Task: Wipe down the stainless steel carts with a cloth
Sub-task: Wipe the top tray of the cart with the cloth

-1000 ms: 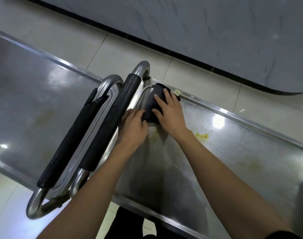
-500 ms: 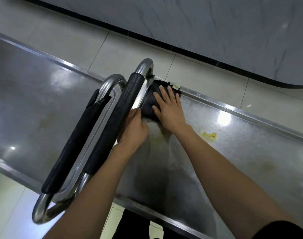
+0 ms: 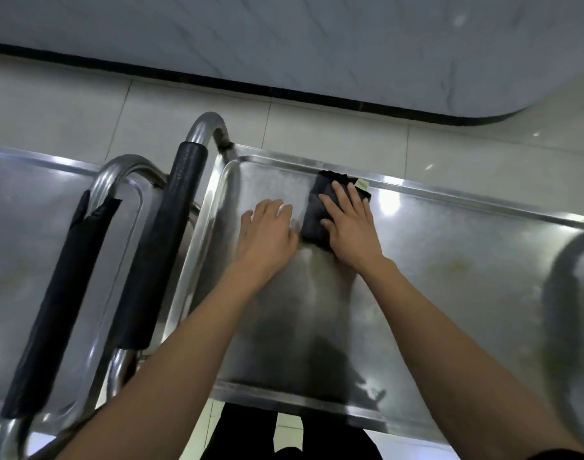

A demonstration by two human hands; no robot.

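Note:
A stainless steel cart (image 3: 450, 287) lies in front of me, its top tray smeared with faint yellowish stains. A dark folded cloth (image 3: 317, 210) sits on the tray near its far rim. My right hand (image 3: 350, 224) presses flat on the cloth with straight, spread fingers. Just left of the cloth, my left hand (image 3: 267, 234) rests flat on the bare steel, fingers pointing away from me. A second steel cart (image 3: 24, 260) stands to the left.
Two tubular handles with black foam grips (image 3: 161, 250) (image 3: 61, 300) rise between the two carts. A rounded steel object (image 3: 579, 327) shows blurred at the right edge. Beyond the carts lie pale floor tiles (image 3: 317, 131) and a marble wall with a black base strip.
Both hands and the cloth have slid to the right along the far rim, away from the tray corner by the handle. The view has swung level with the cart.

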